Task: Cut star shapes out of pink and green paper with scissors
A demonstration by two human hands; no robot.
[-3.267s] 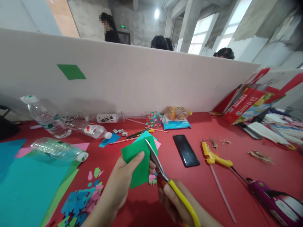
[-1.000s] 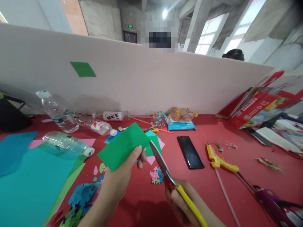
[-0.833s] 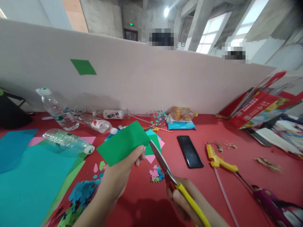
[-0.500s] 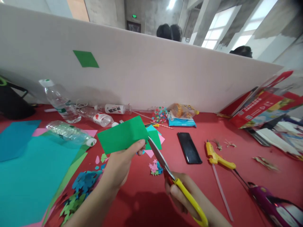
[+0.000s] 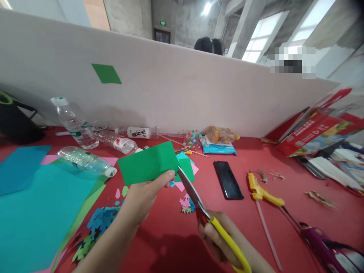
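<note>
A rectangle of green paper (image 5: pixel 148 162) is pinched by its lower right part between the thumb and fingers of my left hand (image 5: pixel 150 191). My right hand (image 5: pixel 214 235) grips a pair of scissors (image 5: pixel 195 193) with yellow and red handles. The blades look closed or nearly so, and their tips are at the right edge of the green paper; whether they touch it I cannot tell. Behind the paper lie smaller green, pink and blue paper pieces (image 5: pixel 187 170). Below the blades is a small pile of pink, green and blue paper stars (image 5: pixel 187 204).
A black phone (image 5: pixel 228 180) and a yellow glue gun (image 5: pixel 263 191) lie to the right. Plastic bottles (image 5: pixel 85 161) and large blue paper sheets (image 5: pixel 42 212) are at the left. More paper cutouts (image 5: pixel 104 219) lie beside my left forearm. A white partition (image 5: pixel 170 87) stands behind.
The whole view has shifted slightly. Both hands keep their hold on the green paper and the scissors, with the blade tips still at the paper's right edge.
</note>
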